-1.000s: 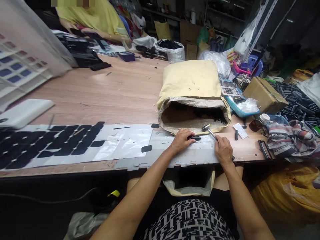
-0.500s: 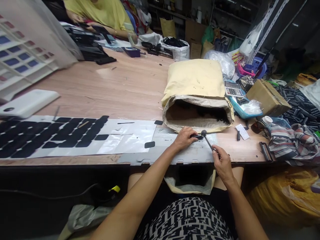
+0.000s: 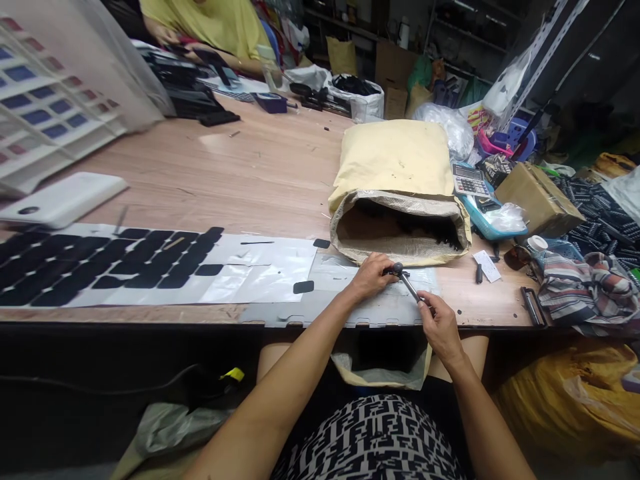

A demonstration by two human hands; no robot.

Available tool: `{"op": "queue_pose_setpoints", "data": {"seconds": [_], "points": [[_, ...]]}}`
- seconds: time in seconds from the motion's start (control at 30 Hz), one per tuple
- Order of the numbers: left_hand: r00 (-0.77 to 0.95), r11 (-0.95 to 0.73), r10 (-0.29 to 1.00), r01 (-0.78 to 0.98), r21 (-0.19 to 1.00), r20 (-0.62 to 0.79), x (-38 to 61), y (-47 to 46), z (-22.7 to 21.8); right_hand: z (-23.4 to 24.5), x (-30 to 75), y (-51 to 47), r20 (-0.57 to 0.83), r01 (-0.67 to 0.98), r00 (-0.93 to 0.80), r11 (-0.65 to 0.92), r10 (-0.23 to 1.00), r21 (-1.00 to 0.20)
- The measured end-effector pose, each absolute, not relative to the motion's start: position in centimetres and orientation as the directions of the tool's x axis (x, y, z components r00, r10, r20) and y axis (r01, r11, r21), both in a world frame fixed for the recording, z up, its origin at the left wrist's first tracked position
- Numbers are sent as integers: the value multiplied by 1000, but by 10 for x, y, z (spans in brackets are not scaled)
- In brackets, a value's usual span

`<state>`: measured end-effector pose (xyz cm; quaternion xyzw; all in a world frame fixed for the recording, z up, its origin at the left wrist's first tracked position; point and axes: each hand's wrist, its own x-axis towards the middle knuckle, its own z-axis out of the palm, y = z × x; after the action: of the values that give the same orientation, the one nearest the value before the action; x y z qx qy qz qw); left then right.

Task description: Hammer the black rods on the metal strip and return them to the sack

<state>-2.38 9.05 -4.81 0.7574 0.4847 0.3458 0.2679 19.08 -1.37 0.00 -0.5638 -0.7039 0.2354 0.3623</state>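
My left hand [image 3: 371, 276] is closed on a small dark piece [image 3: 389, 271] at the front of the table; the fingers hide most of it. In my right hand [image 3: 440, 327] is a slim metal rod with a dark round head [image 3: 411, 288], gripped by its near end. The rod slants up to the left, and its head is over the dark piece, close to my left fingertips; whether they touch I cannot tell. Beneath both hands lies a grey sheet [image 3: 330, 313]. Just behind, a yellow sack [image 3: 395, 157] lies with its mouth towards me, dark contents inside.
Rows of black rounded pieces [image 3: 150, 273] cover a white sheet [image 3: 260, 280] on the left. A white power bank [image 3: 75, 197] and a white crate [image 3: 45, 133] stand beyond. At right are a calculator [image 3: 470, 181], a carton [image 3: 540, 197] and a striped cloth [image 3: 575, 283]. A person in yellow [image 3: 220, 30] sits opposite.
The rod's head has shifted slightly left, nearer my left fingers, and my right hand has moved left with it. My left hand has stayed nearly in place. The view has shifted slightly.
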Motion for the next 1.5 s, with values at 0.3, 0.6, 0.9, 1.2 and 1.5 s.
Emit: {"op": "queue_pose_setpoints", "data": {"seconds": [0.3,0.6,0.9,1.2,1.5], "points": [[292,-383,921,567,729,257,-24,91,-49,-3,212,31,433,926,7,158,901,-343],[247,-365,930,529,766,273,-27,91,-46,-25,215,43,487,997,-58,71,871,-9],[189,-328,942,365,871,276,-33,85,-41,-22,214,41,465,998,-50,56,884,0],[361,-411,880,256,875,308,-46,47,-11,-25,215,41,447,998,-42,53,893,-14],[584,-567,782,520,639,219,-33,-54,-31,-24,212,39,425,999,-32,41,904,-13]]}}
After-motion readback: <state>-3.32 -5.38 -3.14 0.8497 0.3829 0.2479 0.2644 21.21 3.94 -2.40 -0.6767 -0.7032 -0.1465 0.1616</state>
